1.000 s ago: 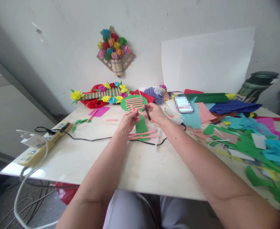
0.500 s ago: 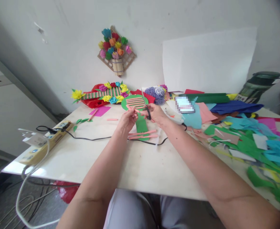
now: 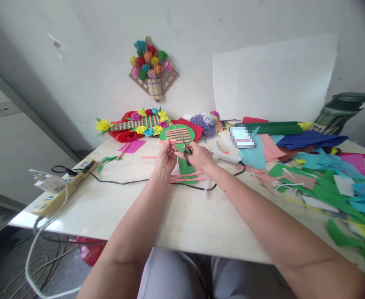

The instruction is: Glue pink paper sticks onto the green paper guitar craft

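My left hand (image 3: 166,158) is closed in a pinch on a thin pink paper strip (image 3: 162,142), partly covered by the fingers. Scissors (image 3: 187,155) with dark handles are in my right hand (image 3: 200,156), their blades pointing up and away over the green paper piece (image 3: 188,169). This green piece has a rounded top and a narrower lower part, with several pink strips across the round end. More pink strips (image 3: 188,177) lie across its near end. A short pink piece (image 3: 148,157) rests on the table left of my left hand.
A white glue gun (image 3: 227,156) lies right of my right hand, its black cord crossing the table. A flower-decorated paper guitar (image 3: 135,123) and purple yarn (image 3: 205,124) are behind. Paper scraps (image 3: 319,187) cover the right side; a power strip (image 3: 67,187) sits at the left edge.
The scissors and my right hand have shifted slightly down and left, uncovering more of the glue gun. My left hand stays closed on the pink strip. The whole view has shifted slightly.
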`<state>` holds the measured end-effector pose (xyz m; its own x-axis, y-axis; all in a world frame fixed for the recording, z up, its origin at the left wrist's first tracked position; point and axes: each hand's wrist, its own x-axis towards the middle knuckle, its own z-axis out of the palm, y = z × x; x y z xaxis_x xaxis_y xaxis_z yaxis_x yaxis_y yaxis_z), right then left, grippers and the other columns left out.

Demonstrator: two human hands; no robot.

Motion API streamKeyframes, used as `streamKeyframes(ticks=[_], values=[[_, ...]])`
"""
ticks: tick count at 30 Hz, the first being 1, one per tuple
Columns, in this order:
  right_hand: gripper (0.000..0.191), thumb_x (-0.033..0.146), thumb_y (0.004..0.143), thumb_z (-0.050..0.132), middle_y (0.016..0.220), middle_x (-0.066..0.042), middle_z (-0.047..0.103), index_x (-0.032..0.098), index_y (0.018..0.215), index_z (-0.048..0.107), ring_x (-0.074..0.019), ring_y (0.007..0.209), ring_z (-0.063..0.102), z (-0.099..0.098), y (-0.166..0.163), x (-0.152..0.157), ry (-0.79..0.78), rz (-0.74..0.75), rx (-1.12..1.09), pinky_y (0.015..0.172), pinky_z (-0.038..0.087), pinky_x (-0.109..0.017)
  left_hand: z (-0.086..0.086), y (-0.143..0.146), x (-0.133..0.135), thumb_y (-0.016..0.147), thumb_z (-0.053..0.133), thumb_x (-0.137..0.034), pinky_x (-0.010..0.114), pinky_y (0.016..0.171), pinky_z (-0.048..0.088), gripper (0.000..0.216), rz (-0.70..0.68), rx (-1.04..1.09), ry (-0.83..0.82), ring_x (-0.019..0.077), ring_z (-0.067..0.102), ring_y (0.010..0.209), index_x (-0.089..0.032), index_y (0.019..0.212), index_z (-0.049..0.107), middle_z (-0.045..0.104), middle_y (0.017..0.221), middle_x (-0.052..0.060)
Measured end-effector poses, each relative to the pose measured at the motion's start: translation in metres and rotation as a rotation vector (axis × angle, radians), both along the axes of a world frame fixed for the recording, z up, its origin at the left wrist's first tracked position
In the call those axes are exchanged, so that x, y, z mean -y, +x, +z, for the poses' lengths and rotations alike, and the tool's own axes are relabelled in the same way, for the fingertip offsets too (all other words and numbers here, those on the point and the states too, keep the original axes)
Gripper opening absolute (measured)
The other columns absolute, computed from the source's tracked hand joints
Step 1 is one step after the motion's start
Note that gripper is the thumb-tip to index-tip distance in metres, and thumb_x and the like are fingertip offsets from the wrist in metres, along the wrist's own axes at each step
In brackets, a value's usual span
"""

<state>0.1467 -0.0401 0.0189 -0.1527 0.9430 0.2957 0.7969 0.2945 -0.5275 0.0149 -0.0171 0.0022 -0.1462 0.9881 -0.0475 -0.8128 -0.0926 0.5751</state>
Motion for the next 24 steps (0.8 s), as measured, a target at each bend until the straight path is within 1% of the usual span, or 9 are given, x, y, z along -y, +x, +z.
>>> streamKeyframes(ticks=[4,6,12,19,24], values=[[0.051,0.063,0.072,0.05,0.09,-0.007,0.068,0.023,0.102,0.055,-0.0251,0.088,0.062,-0.0037,-0.0015,0.0015,0.024,0.022,0.105,0.068,0.041,-0.03,0.0035,0.0038,0.0021,0.085,0.052,-0.019,0.01,0.058,0.046,0.014,0.031,0.01,-0.068,0.0012,0.053,0.05,-0.015,0.073,0.058,0.057,0.06,-0.004],[0.053,0.064,0.072,0.049,0.089,-0.008,0.069,0.022,0.104,0.054,-0.0255,0.087,0.063,-0.0051,-0.0019,0.0018,0.048,0.033,0.134,0.067,0.041,-0.031,0.0039,0.0045,0.0017,0.084,0.053,-0.02,0.01,0.058,0.047,0.015,0.029,0.003,-0.077,0.0008,0.053,0.05,-0.015,0.07,0.057,0.057,0.059,-0.004],[0.058,0.067,0.071,0.048,0.086,-0.009,0.068,0.021,0.108,0.051,-0.0268,0.084,0.063,-0.0062,-0.0024,0.0032,0.123,0.047,0.217,0.068,0.041,-0.032,0.0015,0.0044,-0.0031,0.083,0.053,-0.014,0.011,0.06,0.05,0.017,0.042,0.03,-0.081,0.0028,0.058,0.053,-0.012,0.067,0.056,0.059,0.058,-0.002],[0.061,0.065,0.074,0.046,0.086,-0.011,0.068,0.019,0.113,0.05,-0.0274,0.085,0.063,-0.009,-0.0016,0.0028,0.142,0.057,0.263,0.071,0.041,-0.034,-0.0012,0.0043,-0.0052,0.082,0.054,-0.014,0.014,0.062,0.052,0.013,0.085,-0.02,-0.057,0.0064,0.062,0.059,-0.015,0.069,0.057,0.062,0.061,-0.001],[0.06,0.064,0.074,0.046,0.086,-0.01,0.068,0.02,0.114,0.049,-0.0279,0.085,0.063,-0.0099,-0.0023,0.0032,0.163,0.06,0.264,0.07,0.041,-0.034,-0.0002,0.0067,-0.0033,0.086,0.049,-0.016,0.012,0.064,0.05,0.02,0.088,-0.023,-0.059,0.0048,0.062,0.06,-0.015,0.067,0.057,0.063,0.064,-0.001]])
